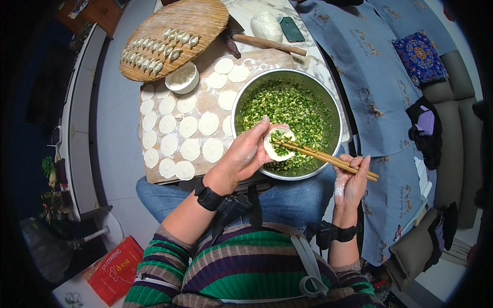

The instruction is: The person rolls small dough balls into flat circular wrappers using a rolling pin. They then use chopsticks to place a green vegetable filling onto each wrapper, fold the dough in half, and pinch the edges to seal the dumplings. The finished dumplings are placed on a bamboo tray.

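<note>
My left hand [250,150] holds a round dough wrapper [284,155] above the near side of a large metal bowl [338,127]. A small mound of green filling [278,138] lies on the wrapper. In my right hand [351,177] is a pair of wooden chopsticks [323,156], slanting left with their tips at that mound. Chopped greens with yellow bits [285,100] cover the inside of the bowl. Left of it, many round dough wrappers [188,127] lie spread on a floured wooden board [210,84].
A woven tray [173,23] with rows of dumplings [161,46] rests at the board's far left, near a white bowl of flour [182,78]. Behind the metal bowl lie a rolling pin [269,44], a cleaver [232,38], bagged dough [265,26] and a phone [292,29].
</note>
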The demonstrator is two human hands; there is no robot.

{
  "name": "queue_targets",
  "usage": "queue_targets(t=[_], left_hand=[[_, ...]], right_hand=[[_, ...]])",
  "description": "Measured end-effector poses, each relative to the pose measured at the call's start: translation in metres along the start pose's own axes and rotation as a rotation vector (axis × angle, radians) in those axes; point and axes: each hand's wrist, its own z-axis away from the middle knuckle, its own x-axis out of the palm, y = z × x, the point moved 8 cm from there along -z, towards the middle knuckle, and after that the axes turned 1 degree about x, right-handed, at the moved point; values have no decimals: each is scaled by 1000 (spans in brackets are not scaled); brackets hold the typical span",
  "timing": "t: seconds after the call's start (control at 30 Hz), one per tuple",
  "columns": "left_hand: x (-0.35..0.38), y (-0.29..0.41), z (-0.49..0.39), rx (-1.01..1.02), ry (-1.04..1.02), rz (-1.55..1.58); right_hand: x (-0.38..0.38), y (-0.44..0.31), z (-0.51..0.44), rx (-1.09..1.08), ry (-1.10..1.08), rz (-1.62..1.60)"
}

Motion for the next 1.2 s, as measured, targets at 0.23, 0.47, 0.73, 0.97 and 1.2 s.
queue_targets(t=[0.23,0.47,0.73,0.97,1.2], left_hand=[[-11,3,2,-1,25,-2],[-18,11,4,19,54,-52],[-10,7,0,35,31,-15],[-12,4,0,28,35,5],[-24,11,4,26,94,-39]], right_hand=[[-4,-25,-12,-147,-15,-56],[15,-27,6,-292,-71,298],[32,-6,9,-122,-107,207],[19,-2,2,-114,-26,126],[1,-19,-10,-173,73,405]])
